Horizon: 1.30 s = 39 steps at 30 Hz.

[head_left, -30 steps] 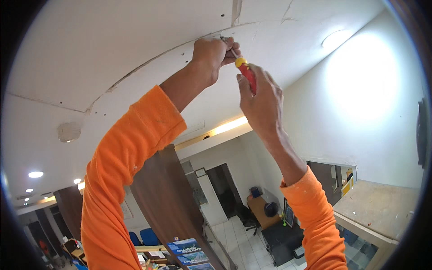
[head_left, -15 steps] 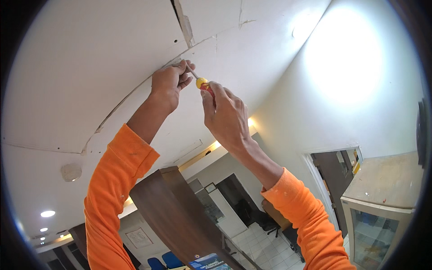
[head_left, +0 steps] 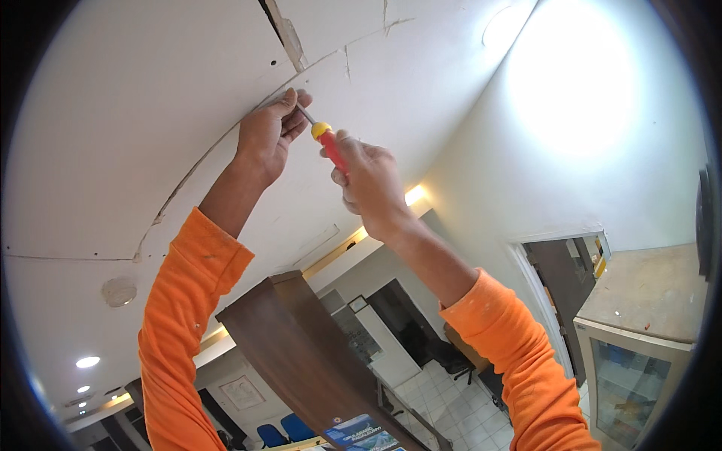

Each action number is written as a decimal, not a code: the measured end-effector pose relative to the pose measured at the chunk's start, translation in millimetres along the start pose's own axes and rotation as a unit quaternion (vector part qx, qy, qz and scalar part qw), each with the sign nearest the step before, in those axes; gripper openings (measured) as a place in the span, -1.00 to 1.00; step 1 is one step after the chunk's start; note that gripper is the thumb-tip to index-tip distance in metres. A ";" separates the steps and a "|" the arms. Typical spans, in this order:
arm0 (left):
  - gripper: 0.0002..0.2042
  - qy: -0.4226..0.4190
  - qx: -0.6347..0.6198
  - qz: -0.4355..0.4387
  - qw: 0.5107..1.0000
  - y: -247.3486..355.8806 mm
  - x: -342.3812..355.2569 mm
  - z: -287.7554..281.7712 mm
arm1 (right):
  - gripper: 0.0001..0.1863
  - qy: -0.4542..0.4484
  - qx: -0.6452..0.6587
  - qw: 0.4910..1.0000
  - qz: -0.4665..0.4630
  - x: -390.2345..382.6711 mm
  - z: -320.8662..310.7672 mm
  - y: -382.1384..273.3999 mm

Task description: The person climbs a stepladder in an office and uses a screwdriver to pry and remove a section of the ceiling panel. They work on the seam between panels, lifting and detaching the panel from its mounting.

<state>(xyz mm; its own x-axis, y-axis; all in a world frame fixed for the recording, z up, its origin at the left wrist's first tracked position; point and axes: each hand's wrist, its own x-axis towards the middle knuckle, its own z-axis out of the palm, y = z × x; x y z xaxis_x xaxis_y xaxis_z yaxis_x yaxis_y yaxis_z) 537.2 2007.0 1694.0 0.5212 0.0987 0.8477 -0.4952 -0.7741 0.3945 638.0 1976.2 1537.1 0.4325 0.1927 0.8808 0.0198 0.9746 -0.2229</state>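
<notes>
Overhead, my right hand (head_left: 368, 180) grips a screwdriver (head_left: 331, 149) with a red handle and a yellow collar. Its metal shaft slants up and left toward the white ceiling panel (head_left: 203, 90). My left hand (head_left: 267, 135) is raised against the ceiling beside a curved seam, thumb and fingers closed around the shaft's tip. Whatever the tip meets is hidden by those fingers, so I cannot make out a screw there. Just above the hands, a dark open gap (head_left: 283, 34) with a ragged pale edge runs to the seam.
A round patch (head_left: 119, 292) and small dark holes mark the ceiling. Below stand a tall brown wooden panel (head_left: 301, 353) and, at right, a glass-fronted cabinet (head_left: 639, 301) near a doorway (head_left: 560, 293). Blue chairs (head_left: 297, 427) and a blue printed board (head_left: 361, 434) are low down.
My right hand has turned and shifted its grip back, so more of the red handle shows. Both hands appear slightly further left, as the whole view has also shifted a little.
</notes>
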 end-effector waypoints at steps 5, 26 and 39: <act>-0.80 -0.016 -0.005 0.017 1.000 -7.6 3.8 -6.7 | -0.54 0.032 -0.177 0.978 -0.104 -4.7 -3.4 0.9; -0.82 -0.049 -0.007 0.004 0.999 -3.7 -27.6 15.7 | -0.60 -0.020 0.005 0.997 -0.079 8.2 -22.0 10.6; -0.80 -0.070 -0.025 0.001 0.997 0.0 -23.3 5.6 | -0.58 0.045 -0.142 0.980 -0.135 0.6 13.1 -1.8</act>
<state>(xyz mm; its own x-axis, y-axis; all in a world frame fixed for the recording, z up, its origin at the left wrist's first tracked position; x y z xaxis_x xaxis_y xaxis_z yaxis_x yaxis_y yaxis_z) 528.9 2001.2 1672.2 0.6110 0.0060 0.7916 -0.5282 -0.7417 0.4134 626.5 1976.1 1543.5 0.4552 -0.0903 0.8858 0.3888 0.9152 -0.1065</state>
